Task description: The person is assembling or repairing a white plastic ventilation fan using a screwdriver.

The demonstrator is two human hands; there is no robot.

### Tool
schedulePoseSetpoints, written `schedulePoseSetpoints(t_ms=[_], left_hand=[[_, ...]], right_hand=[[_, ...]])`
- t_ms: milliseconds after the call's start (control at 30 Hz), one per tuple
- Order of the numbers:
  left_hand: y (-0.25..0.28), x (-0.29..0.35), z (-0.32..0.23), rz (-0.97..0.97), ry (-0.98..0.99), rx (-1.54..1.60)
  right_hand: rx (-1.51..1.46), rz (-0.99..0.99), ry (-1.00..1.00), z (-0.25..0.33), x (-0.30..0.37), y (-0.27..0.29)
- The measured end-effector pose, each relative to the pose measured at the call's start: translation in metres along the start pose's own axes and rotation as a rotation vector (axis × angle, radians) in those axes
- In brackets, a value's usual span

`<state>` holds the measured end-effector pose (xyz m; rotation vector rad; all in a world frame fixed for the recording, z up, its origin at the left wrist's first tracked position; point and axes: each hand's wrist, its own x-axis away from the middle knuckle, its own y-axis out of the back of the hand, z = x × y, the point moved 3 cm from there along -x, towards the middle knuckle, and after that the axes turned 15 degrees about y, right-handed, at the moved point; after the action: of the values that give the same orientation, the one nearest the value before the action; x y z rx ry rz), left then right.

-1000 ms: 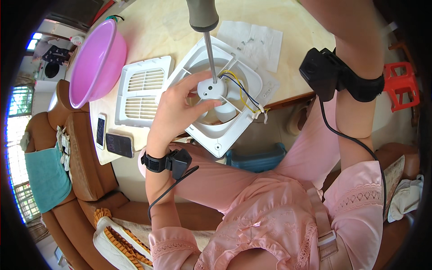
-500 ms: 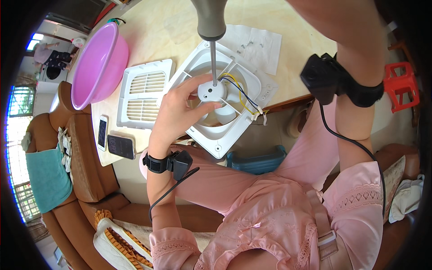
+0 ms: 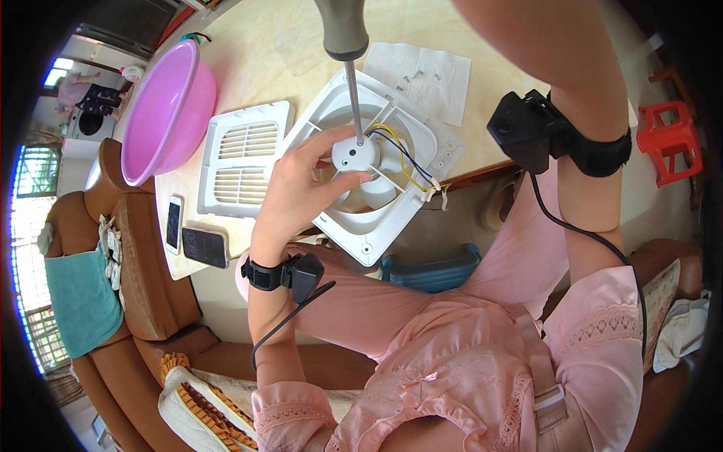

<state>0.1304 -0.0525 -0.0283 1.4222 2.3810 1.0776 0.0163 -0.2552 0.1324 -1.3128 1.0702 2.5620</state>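
My left hand (image 3: 301, 177) is closed around the round white motor housing (image 3: 354, 157) at the centre of a ventilation fan, thumb on the near side and fingers on the far side. The fan's square white frame (image 3: 367, 245) overhangs the table's near edge. A screwdriver (image 3: 345, 34) with a grey handle stands nearly upright, its tip at a hole in the housing. My right forearm (image 3: 587, 83) reaches up past the top edge, so the right hand is out of view. Yellow and blue wires (image 3: 407, 160) run from the housing to the frame's right side.
A white louvred grille (image 3: 213, 154) lies left of the fan, near two phones (image 3: 205, 247) and a pink basin (image 3: 154, 113). Several screws (image 3: 419, 74) rest on white paper (image 3: 452, 94). A blue stool (image 3: 429, 270) is under the table edge; a red stool (image 3: 670, 143) stands right.
The screwdriver's handle has tipped slightly left while its tip stays at the housing. My right forearm has shifted left; my left hand keeps its hold.
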Motion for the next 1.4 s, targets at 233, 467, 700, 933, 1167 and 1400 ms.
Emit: schedulePoseSetpoints(t_ms=[233,467,700,933,1167,1400], left_hand=[[-0.001,-0.001,-0.004,0.017,0.046,-0.005],[-0.003,-0.004,0.0,0.055,0.065,-0.021],[-0.004,-0.002,0.005,0.056,0.042,0.041],[-0.004,-0.001,0.009,0.044,0.068,0.036],[-0.005,-0.002,0.004,0.055,0.063,0.053],[-0.005,-0.002,0.006,0.038,0.024,0.061]], right_hand=[[0.024,0.007,-0.003,0.002,0.001,-0.003],[0.048,-0.004,-0.008,0.003,0.004,-0.001],[0.04,0.005,0.005,0.001,0.003,-0.015],[0.04,-0.002,-0.007,-0.008,0.008,-0.011],[0.067,-0.001,0.001,0.0,0.004,-0.011],[0.062,-0.006,0.002,0.001,0.005,-0.012]])
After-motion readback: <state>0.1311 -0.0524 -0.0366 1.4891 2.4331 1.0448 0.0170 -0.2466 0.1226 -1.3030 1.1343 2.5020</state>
